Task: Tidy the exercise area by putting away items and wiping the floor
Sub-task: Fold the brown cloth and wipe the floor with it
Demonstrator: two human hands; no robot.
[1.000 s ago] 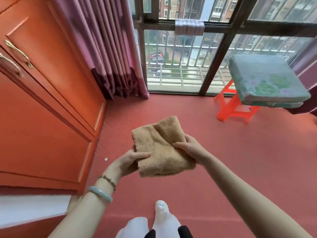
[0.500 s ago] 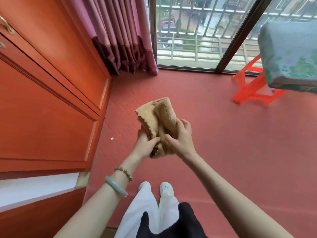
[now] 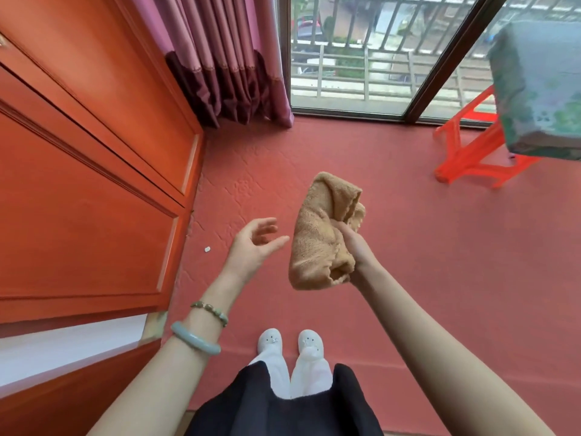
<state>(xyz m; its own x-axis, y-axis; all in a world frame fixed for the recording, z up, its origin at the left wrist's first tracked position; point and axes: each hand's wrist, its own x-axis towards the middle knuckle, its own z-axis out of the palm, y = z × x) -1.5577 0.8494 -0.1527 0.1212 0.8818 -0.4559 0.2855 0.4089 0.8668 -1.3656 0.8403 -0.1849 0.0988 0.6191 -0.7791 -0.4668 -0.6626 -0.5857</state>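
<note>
A bunched tan fleece cloth (image 3: 320,234), its long axis running from frame centre down toward lower left, hangs above the red floor (image 3: 440,262), gripped at its right edge by the right hand (image 3: 352,243), while the left hand (image 3: 251,247) hovers just left of it, fingers loosely spread and empty.

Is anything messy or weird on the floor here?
Yes: a tiny white scrap lies on the red floor beside the orange cabinet. It looks like stray litter, too small to identify. The right hand grips the tan towel above the floor.
</note>
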